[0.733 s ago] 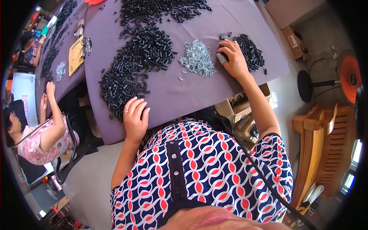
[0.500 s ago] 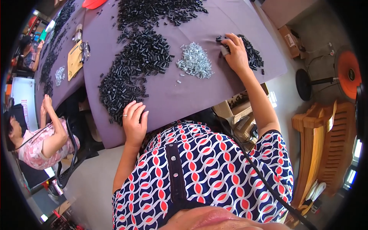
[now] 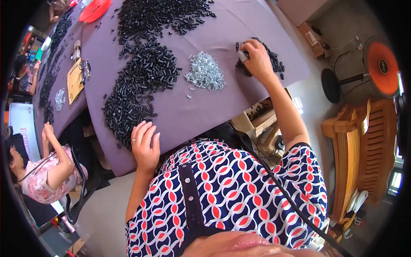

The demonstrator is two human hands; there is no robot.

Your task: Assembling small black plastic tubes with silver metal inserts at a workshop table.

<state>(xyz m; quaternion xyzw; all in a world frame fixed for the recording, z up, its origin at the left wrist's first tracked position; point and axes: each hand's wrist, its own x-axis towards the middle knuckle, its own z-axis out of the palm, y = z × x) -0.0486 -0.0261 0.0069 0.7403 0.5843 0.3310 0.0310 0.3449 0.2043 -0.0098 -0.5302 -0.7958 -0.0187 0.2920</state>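
My right hand [image 3: 258, 61] is at the right part of the table, over a small pile of short black cylindrical pieces [image 3: 274, 60]. Its fingers are curled down around some of these pieces, and a grey band wraps one finger. At the table's near edge, my left hand [image 3: 145, 145] rests with fingers stretched and slightly apart, holding nothing. A ring shows on one of its fingers. Just beyond it spreads a large heap of the same black pieces [image 3: 128, 98]. Between the hands lies a mound of small shiny silver screw-like parts [image 3: 204, 72].
A red basin [image 3: 95, 10] stands at the far left. Eyeglasses [image 3: 84, 70] and a brown envelope [image 3: 75, 83] lie on the left. A co-worker in a pink top [image 3: 53, 173] sits there. Open cardboard boxes [image 3: 257, 118] are below the table; an orange fan [image 3: 381, 66] stands right.
The whole view has shifted a little, so the table appears further left. My right hand stays at the small black pile, its fingers slightly more curled in. My left hand keeps its place.
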